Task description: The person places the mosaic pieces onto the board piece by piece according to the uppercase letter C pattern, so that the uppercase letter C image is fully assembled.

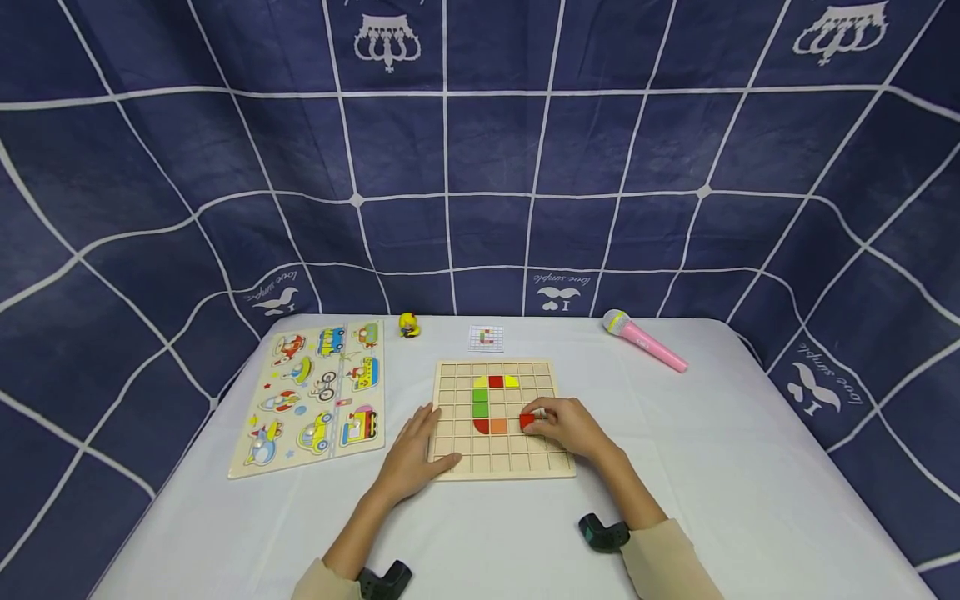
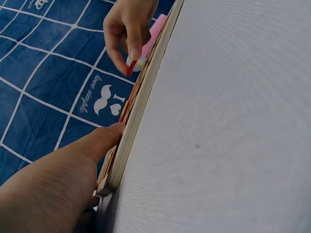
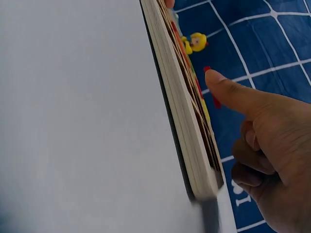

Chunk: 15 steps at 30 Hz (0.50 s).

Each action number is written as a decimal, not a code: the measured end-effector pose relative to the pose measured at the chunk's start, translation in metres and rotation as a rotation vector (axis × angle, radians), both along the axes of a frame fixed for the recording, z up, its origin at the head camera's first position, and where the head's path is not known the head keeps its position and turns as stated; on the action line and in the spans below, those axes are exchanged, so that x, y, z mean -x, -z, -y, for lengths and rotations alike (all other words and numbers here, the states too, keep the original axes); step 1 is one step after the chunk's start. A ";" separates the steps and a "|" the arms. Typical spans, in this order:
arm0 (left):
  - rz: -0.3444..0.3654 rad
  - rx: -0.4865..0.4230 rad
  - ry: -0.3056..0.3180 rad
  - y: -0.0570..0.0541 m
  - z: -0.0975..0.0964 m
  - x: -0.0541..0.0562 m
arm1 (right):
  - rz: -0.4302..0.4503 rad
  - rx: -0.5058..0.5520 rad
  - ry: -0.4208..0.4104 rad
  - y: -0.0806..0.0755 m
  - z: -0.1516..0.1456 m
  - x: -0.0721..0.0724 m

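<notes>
My right hand (image 1: 566, 427) pinches a red tile (image 1: 527, 421) between thumb and fingertips, over the right half of a wooden grid board (image 1: 457, 467). In the right wrist view, the red tile (image 3: 216, 103) shows behind the thumb, raised off the board. My left hand (image 1: 411, 458) rests at the board's left side, fingers along that edge and the thumb on the lower left corner area. Tiles on the grid form a bracket shape: a red tile (image 1: 496, 382) between two yellow ones on top, green tiles (image 1: 480, 403) down the left, a dark red and an orange tile (image 1: 498, 426) below.
A small card (image 1: 486, 338) with a coloured grid pattern lies behind the board. To the left is a vehicle picture puzzle (image 1: 315, 400). A yellow figurine (image 1: 408, 325) stands at the back, and a pink toy microphone (image 1: 645, 340) lies at the back right.
</notes>
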<state>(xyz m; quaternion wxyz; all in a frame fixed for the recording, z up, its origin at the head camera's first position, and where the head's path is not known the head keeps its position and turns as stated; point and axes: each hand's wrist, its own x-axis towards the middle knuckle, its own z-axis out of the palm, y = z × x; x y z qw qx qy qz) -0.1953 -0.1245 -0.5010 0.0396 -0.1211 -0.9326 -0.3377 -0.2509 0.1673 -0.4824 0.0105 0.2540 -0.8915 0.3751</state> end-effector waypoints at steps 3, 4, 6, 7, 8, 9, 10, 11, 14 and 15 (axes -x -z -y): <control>0.003 0.002 -0.001 -0.001 -0.001 0.000 | -0.016 0.000 -0.024 0.002 0.008 0.002; 0.004 0.002 -0.002 -0.001 -0.001 0.000 | -0.017 0.002 -0.030 0.003 0.009 0.003; 0.007 0.003 -0.004 -0.001 -0.001 0.000 | -0.015 0.003 -0.036 0.005 0.012 0.004; 0.003 0.004 -0.004 -0.001 -0.001 0.000 | -0.012 0.001 -0.036 0.006 0.013 0.004; 0.003 0.006 -0.004 -0.001 0.000 0.000 | -0.008 -0.001 -0.037 0.007 0.014 0.005; 0.001 0.008 -0.004 -0.001 0.000 0.001 | -0.002 -0.004 -0.035 0.007 0.014 0.005; 0.002 0.011 -0.005 -0.001 0.000 0.001 | 0.003 -0.008 -0.032 0.008 0.015 0.005; 0.002 0.011 -0.005 -0.001 0.000 0.001 | 0.006 -0.013 -0.029 0.008 0.015 0.005; 0.006 0.013 -0.006 0.000 0.000 0.001 | 0.007 -0.019 -0.022 0.009 0.016 0.005; 0.006 0.013 -0.006 0.000 0.000 0.001 | 0.007 -0.020 -0.023 0.008 0.016 0.004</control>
